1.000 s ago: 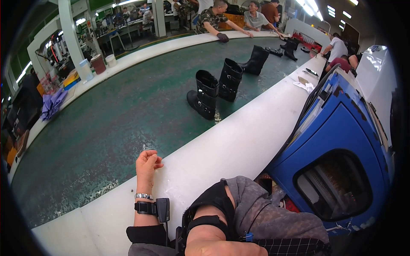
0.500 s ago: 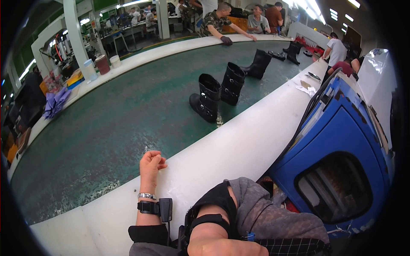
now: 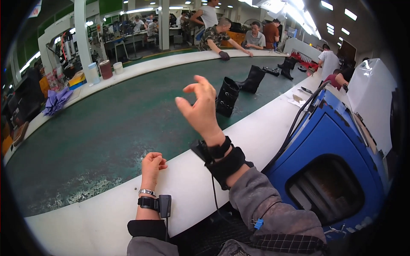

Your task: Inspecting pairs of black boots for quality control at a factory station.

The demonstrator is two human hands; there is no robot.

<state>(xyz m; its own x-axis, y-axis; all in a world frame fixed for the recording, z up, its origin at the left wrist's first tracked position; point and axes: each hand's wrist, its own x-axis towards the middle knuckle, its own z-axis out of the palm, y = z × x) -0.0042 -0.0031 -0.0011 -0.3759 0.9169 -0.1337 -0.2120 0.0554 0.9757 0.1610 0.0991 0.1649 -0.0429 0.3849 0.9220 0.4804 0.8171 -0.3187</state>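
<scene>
My left hand rests near the belt-side edge of the white ledge, its fingers loosely curled in; nothing shows in them. A metal-band watch and a black strap with a small box are on that wrist. Raised above the green belt, my right hand has its thumb and fingers apart and holds nothing. It overlaps in view the left edge of a black buckled boot; I cannot tell how far apart they are. Beyond it on the belt is another black boot.
More black footwear lies farther along the belt. A blue machine with a dark window stands at my right. Across the belt, a purple cloth and several containers sit on the far ledge. A person's gloved hand rests there.
My right arm has swung from low near my body up and out over the belt. The nearest boot no longer shows where it stood. My left hand stays put; the view has tilted slightly upward.
</scene>
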